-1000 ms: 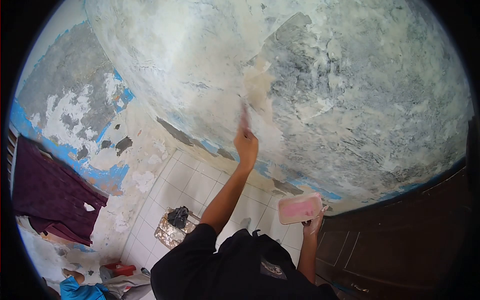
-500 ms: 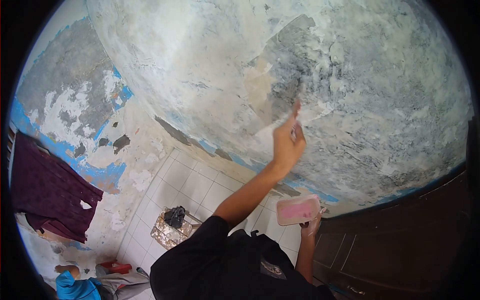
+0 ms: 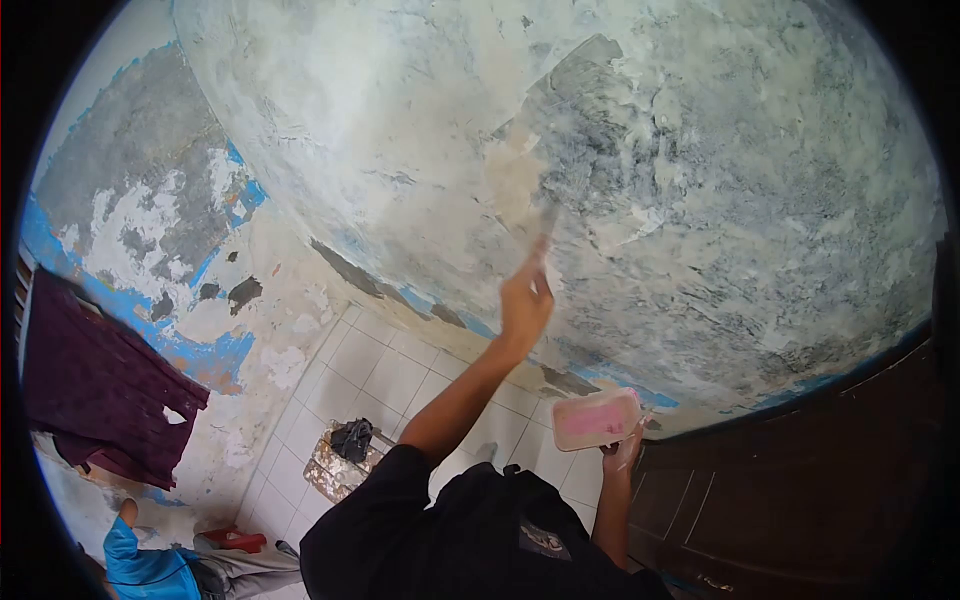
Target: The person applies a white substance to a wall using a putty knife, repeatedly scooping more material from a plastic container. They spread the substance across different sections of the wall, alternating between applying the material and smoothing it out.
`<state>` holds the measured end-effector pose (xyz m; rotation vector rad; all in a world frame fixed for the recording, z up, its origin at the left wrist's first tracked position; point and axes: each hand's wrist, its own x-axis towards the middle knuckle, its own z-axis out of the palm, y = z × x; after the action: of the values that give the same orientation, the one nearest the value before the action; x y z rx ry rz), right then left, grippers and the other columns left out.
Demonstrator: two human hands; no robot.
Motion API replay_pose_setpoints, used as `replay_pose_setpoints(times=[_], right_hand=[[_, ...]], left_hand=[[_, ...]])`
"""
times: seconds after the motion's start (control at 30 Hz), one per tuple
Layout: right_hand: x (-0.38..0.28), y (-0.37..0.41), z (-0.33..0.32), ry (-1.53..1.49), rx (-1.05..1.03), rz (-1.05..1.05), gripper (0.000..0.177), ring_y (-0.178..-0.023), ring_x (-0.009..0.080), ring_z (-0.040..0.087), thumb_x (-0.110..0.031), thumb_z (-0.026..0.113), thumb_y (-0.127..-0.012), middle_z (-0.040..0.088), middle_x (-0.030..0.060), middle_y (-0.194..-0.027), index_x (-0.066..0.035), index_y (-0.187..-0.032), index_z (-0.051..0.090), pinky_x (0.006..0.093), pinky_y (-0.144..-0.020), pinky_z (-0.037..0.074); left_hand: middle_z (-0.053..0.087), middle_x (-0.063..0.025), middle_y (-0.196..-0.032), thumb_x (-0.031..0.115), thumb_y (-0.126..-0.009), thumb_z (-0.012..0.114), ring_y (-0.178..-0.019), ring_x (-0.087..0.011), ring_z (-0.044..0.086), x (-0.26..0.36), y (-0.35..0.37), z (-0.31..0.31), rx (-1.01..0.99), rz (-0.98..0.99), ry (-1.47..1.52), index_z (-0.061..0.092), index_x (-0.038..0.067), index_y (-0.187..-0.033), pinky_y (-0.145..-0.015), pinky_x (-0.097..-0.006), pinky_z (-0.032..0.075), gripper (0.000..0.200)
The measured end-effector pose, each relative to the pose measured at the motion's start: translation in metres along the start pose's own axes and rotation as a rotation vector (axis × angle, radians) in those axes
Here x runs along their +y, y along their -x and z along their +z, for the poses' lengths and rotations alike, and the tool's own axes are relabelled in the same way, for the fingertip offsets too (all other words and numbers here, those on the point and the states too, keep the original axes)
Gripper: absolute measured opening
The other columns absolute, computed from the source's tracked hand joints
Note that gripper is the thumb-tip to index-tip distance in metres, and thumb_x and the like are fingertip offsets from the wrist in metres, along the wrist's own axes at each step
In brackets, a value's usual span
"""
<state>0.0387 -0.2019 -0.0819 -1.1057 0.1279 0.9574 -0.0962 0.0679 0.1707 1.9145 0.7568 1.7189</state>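
Observation:
My left hand [image 3: 527, 312] is raised to the wall [image 3: 720, 200], closed round what looks like a putty knife [image 3: 549, 215], its grey blade blurred by motion. The blade is over the lower edge of a dark grey patch, beside a beige patch. Lower down on the right, my right hand [image 3: 622, 452] grips the edge of a shallow pinkish tray [image 3: 570, 440] with bright pink residue inside. White smears mark the fingers of that hand. Pale filler is spread unevenly over much of the wall.
A spattered stool [image 3: 330, 470] with a dark crumpled bag [image 3: 352, 438] stands on white floor tiles [image 3: 400, 380]. Maroon cloth [image 3: 105, 375] hangs at left. Below it is another person in a blue shirt [image 3: 150, 565], near a red object [image 3: 235, 541]. Dark wooden panelling [image 3: 780, 480] borders the right.
My left hand has moved left and slightly down along the wall with the putty knife. My right hand and the tray stay almost still. The person in blue has shifted a little.

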Motion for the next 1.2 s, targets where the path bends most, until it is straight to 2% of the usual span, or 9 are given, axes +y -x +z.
replay_pose_setpoints(times=[0.07, 0.23, 0.33, 0.43, 0.63, 0.77, 0.9, 1.07, 1.2], right_hand=[[0.003, 0.000, -0.001, -0.007, -0.009, -0.010, 0.082, -0.136, 0.0314, 0.041, -0.079, 0.036, -0.091, 0.041, 0.0082, -0.153, -0.021, -0.149, 0.042, 0.0551, -0.101, 0.033], [-0.005, 0.015, 0.006, -0.004, 0.092, -0.011, 0.081, -0.133, 0.0304, 0.044, -0.078, 0.038, -0.091, 0.043, 0.0084, -0.150, -0.021, -0.149, 0.042, 0.0529, -0.100, 0.036], [-0.005, 0.027, 0.014, -0.017, 0.020, -0.166, 0.080, -0.086, 0.0174, 0.053, -0.084, 0.038, -0.087, 0.060, 0.0028, -0.112, -0.021, -0.133, 0.055, 0.0393, -0.068, 0.042], [-0.010, 0.035, 0.011, -0.051, 0.083, -0.042, 0.077, -0.124, 0.0250, 0.051, -0.075, 0.041, -0.093, 0.050, 0.0064, -0.143, -0.020, -0.146, 0.046, 0.0472, -0.095, 0.042], [-0.010, 0.025, 0.006, 0.010, 0.025, -0.088, 0.085, -0.099, 0.0219, 0.056, -0.084, 0.039, -0.087, 0.057, 0.0066, -0.131, -0.021, -0.143, 0.048, 0.0389, -0.075, 0.047], [-0.021, 0.037, 0.018, -0.016, 0.101, -0.108, 0.081, -0.104, 0.0206, 0.055, -0.081, 0.038, -0.090, 0.055, 0.0050, -0.133, -0.021, -0.144, 0.048, 0.0373, -0.075, 0.047], [-0.021, 0.037, 0.010, -0.004, 0.037, -0.144, 0.081, -0.113, 0.0235, 0.053, -0.080, 0.038, -0.091, 0.052, 0.0051, -0.138, -0.021, -0.147, 0.045, 0.0405, -0.080, 0.047], [-0.026, 0.046, 0.023, -0.002, 0.116, -0.072, 0.080, -0.115, 0.0231, 0.055, -0.078, 0.038, -0.092, 0.054, 0.0050, -0.137, -0.021, -0.147, 0.045, 0.0373, -0.080, 0.047], [-0.015, 0.018, 0.004, 0.013, 0.050, -0.041, 0.079, -0.121, 0.0270, 0.051, -0.079, 0.038, -0.091, 0.050, 0.0060, -0.141, -0.022, -0.145, 0.048, 0.0458, -0.089, 0.041]], left_hand=[[0.071, -0.0241, -0.103, 0.005, -0.098, 0.054, -0.090, -0.0363, 0.071, 0.020, -0.042, -0.024, 0.086, -0.292, -0.137, 0.063, -0.003, -0.117, -0.079, -0.0370, 0.054, 0.023], [0.068, -0.0191, -0.089, 0.005, -0.095, 0.053, -0.079, -0.0265, 0.065, 0.007, -0.114, -0.025, 0.430, -0.096, -0.126, 0.061, -0.007, -0.109, -0.074, -0.0364, 0.051, 0.020], [0.064, -0.0213, -0.076, -0.001, -0.090, 0.050, -0.061, -0.0302, 0.059, 0.054, -0.126, 0.004, 0.298, -0.184, -0.085, 0.050, -0.002, -0.141, -0.060, -0.0376, 0.047, 0.051], [0.069, -0.0235, -0.094, -0.006, -0.084, 0.052, -0.071, -0.0318, 0.067, 0.091, -0.125, 0.036, 0.208, -0.031, -0.061, 0.049, -0.001, -0.143, -0.065, -0.0369, 0.052, 0.059], [0.063, -0.0278, -0.122, -0.012, -0.085, 0.050, -0.105, -0.0365, 0.068, 0.108, -0.086, 0.034, -0.119, 0.288, 0.027, 0.050, 0.000, -0.142, -0.085, -0.0357, 0.054, 0.059], [0.054, -0.0245, -0.140, -0.015, -0.078, 0.054, -0.121, -0.0406, 0.059, 0.054, -0.094, 0.008, 0.144, 0.321, -0.114, 0.045, 0.000, -0.145, -0.094, -0.0423, 0.053, 0.070], [0.038, -0.0253, -0.153, -0.017, -0.074, 0.053, -0.139, -0.0435, 0.039, -0.009, -0.069, 0.038, -0.059, 0.237, -0.461, 0.044, 0.001, -0.147, -0.113, -0.0446, 0.039, 0.076], [0.057, -0.0252, -0.136, -0.015, -0.077, 0.049, -0.125, -0.0399, 0.057, 0.001, -0.001, 0.008, -0.306, 0.196, -0.161, 0.047, -0.003, -0.143, -0.106, -0.0420, 0.047, 0.068], [0.066, -0.0270, -0.120, -0.010, -0.084, 0.045, -0.108, -0.0350, 0.068, 0.000, -0.049, -0.019, 0.201, -0.049, -0.064, 0.049, -0.001, -0.143, -0.091, -0.0357, 0.053, 0.060]])
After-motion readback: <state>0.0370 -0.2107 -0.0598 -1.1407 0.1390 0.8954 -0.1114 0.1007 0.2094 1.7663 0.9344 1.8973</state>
